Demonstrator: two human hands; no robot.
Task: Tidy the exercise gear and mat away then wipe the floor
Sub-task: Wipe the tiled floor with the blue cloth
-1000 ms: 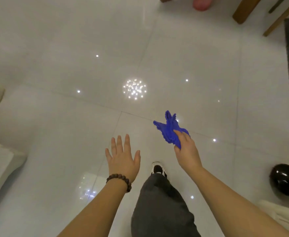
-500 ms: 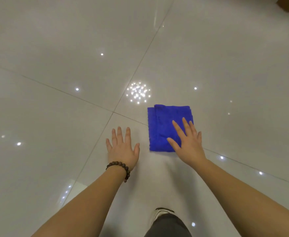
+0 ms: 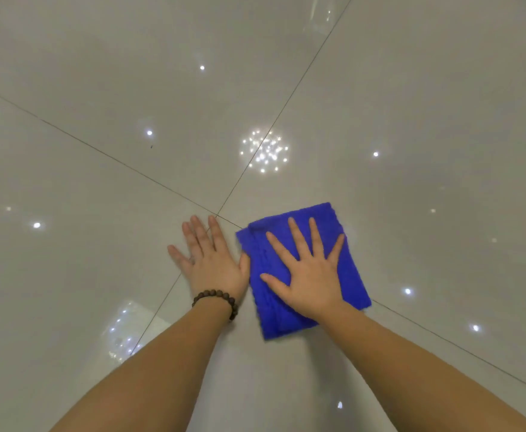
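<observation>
A folded blue cloth [image 3: 349, 269] lies flat on the glossy white tiled floor [image 3: 131, 88], just right of where the tile joints cross. My right hand [image 3: 307, 275] presses flat on the middle of the cloth, fingers spread and straight. My left hand [image 3: 213, 260], with a brown bead bracelet at the wrist, rests flat on the bare tile right beside the cloth's left edge, its thumb touching or nearly touching the cloth.
Dark grout lines [image 3: 115, 157] cross the floor and meet just beyond my left fingertips. Ceiling lights reflect as bright spots [image 3: 265, 149] on the tiles. No furniture or gear shows in this view.
The cloth went from bunched in my right hand above the floor to lying folded flat. My right hand slid onto its middle and the view dropped closer to the floor.
</observation>
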